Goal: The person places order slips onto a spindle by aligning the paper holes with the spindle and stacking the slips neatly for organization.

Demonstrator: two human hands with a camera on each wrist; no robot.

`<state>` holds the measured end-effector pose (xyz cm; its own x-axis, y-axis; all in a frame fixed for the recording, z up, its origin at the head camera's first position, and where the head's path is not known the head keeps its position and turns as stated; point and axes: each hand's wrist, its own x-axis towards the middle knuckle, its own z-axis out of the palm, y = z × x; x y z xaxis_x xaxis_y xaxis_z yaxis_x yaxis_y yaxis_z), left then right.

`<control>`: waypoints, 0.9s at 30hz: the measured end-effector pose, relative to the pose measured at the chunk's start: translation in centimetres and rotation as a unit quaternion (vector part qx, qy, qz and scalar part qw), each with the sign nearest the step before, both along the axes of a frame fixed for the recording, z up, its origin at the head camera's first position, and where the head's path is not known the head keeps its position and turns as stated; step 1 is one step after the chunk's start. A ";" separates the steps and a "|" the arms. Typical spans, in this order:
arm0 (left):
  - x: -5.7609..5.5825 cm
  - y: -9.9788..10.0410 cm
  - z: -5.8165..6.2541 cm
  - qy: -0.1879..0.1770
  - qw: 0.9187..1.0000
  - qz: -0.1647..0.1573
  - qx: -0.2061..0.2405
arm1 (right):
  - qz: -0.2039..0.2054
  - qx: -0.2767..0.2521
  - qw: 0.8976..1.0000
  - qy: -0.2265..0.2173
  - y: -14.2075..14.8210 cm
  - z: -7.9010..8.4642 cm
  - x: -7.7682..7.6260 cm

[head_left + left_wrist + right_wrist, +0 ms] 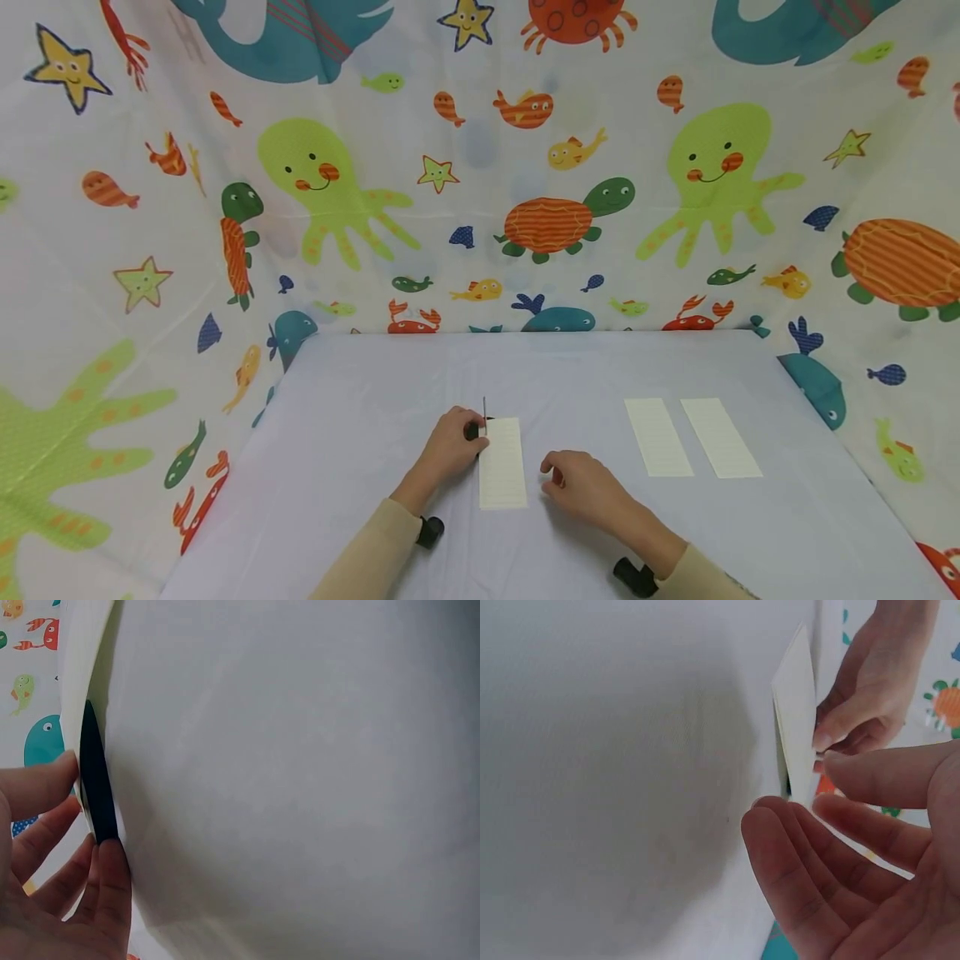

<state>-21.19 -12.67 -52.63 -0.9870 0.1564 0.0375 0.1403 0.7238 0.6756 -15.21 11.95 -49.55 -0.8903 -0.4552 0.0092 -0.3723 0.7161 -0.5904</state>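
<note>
My left hand (453, 442) pinches the top left corner of a cream, faintly lined paper slip (504, 475). Under the same fingers is a black object (99, 780) that looks like a binder clip, with a thin upright line (484, 406) at its far end; my fingers hide most of it. In the right wrist view, the slip (795, 712) stands tilted and shows more than one edge, like a thin stack. Just right of the slip, my right hand (585, 483) hovers with loosely bent fingers and holds nothing.
Two more cream slips, a nearer-in one (660, 437) and an outer one (722, 437), lie side by side at the right of the white-covered table (360, 392). A sea-animal curtain (480, 208) hangs behind and along both sides. Black bands with small boxes (430, 532) sit at both wrists.
</note>
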 end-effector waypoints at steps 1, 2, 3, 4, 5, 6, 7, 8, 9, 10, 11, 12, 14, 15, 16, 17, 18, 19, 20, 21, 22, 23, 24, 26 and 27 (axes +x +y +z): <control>0.0 0.0 0.0 -0.001 1.000 0.000 0.001 | 0.003 -0.001 1.000 -0.003 0.3 0.0 0.0; 0.0 0.0 0.1 -0.001 1.000 -0.001 0.000 | 0.007 -0.002 1.000 -0.007 0.5 0.1 -0.1; 0.0 0.1 0.1 -0.002 1.000 -0.002 0.000 | 0.010 -0.003 1.000 -0.009 0.8 0.1 -0.1; 0.1 0.1 0.1 -0.001 1.000 -0.003 0.000 | 0.012 -0.003 1.000 -0.012 1.1 0.2 -0.2; 0.1 0.1 0.1 -0.002 1.000 -0.003 0.002 | 0.013 -0.002 1.000 -0.014 1.5 0.2 -0.3; 0.1 0.1 0.2 -0.003 1.000 -0.003 0.003 | 0.012 0.001 1.000 -0.015 1.8 0.3 -0.4; 0.1 0.1 0.2 -0.002 1.000 -0.005 0.002 | 0.010 0.006 1.000 -0.015 2.1 0.3 -0.5; 0.1 0.1 0.2 -0.002 1.000 -0.005 0.003 | 0.008 0.011 1.000 -0.013 2.5 0.3 -0.6; 0.2 0.1 0.3 -0.001 1.000 -0.005 0.004 | 0.006 0.017 1.000 -0.009 2.8 0.4 -0.6; 0.2 0.1 0.3 -0.001 1.000 -0.005 0.004 | 0.002 0.023 1.000 -0.006 3.1 0.4 -0.7; 0.2 0.1 0.4 0.000 1.000 -0.005 0.005 | -0.002 0.030 1.000 -0.001 3.4 0.5 -0.8; 0.2 0.1 0.4 -0.001 1.000 -0.004 0.004 | -0.004 0.033 0.999 0.003 3.7 0.6 -0.8; 0.3 0.2 0.5 -0.002 1.000 -0.003 0.005 | -0.011 0.042 0.999 0.012 4.2 0.8 -0.9; 0.3 0.2 0.5 -0.002 1.000 -0.003 0.004 | -0.014 0.048 0.999 0.017 4.4 0.8 -1.0; 0.2 0.2 0.4 -0.002 1.000 -0.003 0.003 | -0.017 0.055 0.998 0.021 4.7 0.9 -1.0; 0.2 0.2 0.4 -0.001 1.000 -0.003 0.004 | -0.018 0.063 0.997 0.028 4.9 1.0 -1.1; 0.2 0.2 0.3 -0.001 1.000 -0.003 0.005 | -0.018 0.069 0.997 0.034 5.1 1.0 -1.2; 0.2 0.2 0.3 -0.001 1.000 -0.002 0.004 | -0.018 0.077 0.996 0.040 5.4 1.0 -1.3; 0.1 0.1 0.3 0.000 1.000 -0.001 0.004 | -0.018 0.086 0.995 0.048 5.6 1.0 -1.4; 0.1 0.1 0.2 0.001 1.000 -0.001 0.003 | -0.018 0.093 0.994 0.053 5.9 1.0 -1.5; 0.1 0.1 0.2 -0.001 1.000 0.001 0.003 | -0.019 0.100 0.993 0.060 6.2 1.0 -1.6; 0.0 0.1 0.1 -0.001 1.000 0.002 0.002 | -0.020 0.107 0.992 0.064 6.4 1.0 -1.8; 0.0 0.1 0.1 -0.003 1.000 0.003 0.001 | -0.021 0.109 0.992 0.066 6.7 0.9 -1.9; 0.0 0.1 0.1 -0.004 1.000 0.004 0.004 | -0.023 0.118 0.990 0.069 7.2 0.9 -2.2; 0.0 0.1 0.1 -0.004 1.000 0.004 0.004 | -0.024 0.120 0.990 0.068 7.5 0.8 -2.3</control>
<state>-21.14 -12.61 -52.50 -0.9886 0.1474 0.0305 0.1283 0.7193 0.6828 -17.54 19.46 -48.71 -0.9089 -0.4163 0.0266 -0.3988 0.8486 -0.3475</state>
